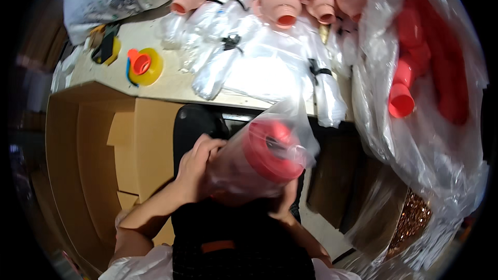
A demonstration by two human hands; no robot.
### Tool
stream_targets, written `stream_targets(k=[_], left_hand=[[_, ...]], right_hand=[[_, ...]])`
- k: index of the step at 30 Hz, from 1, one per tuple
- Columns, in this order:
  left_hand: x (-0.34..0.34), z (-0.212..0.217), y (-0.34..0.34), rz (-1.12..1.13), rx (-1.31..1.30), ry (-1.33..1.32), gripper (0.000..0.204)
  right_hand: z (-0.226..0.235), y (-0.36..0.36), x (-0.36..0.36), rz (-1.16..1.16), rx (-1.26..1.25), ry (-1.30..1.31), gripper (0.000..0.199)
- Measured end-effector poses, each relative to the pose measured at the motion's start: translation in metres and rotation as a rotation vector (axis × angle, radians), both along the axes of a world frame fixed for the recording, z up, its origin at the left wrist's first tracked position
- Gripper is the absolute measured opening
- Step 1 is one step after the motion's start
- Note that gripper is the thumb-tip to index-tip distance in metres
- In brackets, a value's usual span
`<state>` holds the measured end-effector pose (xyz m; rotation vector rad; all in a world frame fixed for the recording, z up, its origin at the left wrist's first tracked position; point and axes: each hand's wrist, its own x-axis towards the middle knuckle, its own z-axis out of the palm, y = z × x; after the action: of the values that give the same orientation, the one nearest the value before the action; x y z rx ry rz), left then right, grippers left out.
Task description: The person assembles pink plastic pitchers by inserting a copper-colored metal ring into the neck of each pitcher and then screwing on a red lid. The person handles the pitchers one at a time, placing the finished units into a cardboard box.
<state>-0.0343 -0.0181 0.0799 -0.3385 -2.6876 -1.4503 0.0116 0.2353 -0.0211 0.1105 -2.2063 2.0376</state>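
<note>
Over my lap I hold a large pinkish bottle [233,168] with a wide red lid [270,155], tilted with its lid up and to the right. A clear plastic bag [298,109] covers it, its loose end rising past the lid; motion blurs both. My left hand [199,161] is closed around the bottle's left side. On its lower right side my right hand [285,202] grips it, the fingers partly hidden behind the bottle.
An open cardboard box [98,150] stands at my left. Across the table [179,80] lie pink bottles [277,0], tied bundles of clear bags [218,67] and a yellow round container [148,67]. At right, a big clear sack [373,93] holds red parts [402,98].
</note>
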Motion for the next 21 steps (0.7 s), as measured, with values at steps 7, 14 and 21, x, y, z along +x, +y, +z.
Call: stream_targets(k=[7, 14, 21], left_hand=[[0.146, -0.08, -0.013, 0.673, -0.004, 0.004, 0.055], [0.234, 0.021, -0.182, 1.18, -0.403, 0.191, 0.06], [0.382, -0.072, -0.36, 0.485, -1.307, -0.625, 0.036]], right_hand=[[0.003, -0.054, 0.004, 1.099, 0.296, -0.285, 0.073], [0.062, -0.231, 0.062, 1.811, -0.572, -0.961, 0.107], [0.04, -0.218, 0.052, 1.839, -0.223, -0.801, 0.074]])
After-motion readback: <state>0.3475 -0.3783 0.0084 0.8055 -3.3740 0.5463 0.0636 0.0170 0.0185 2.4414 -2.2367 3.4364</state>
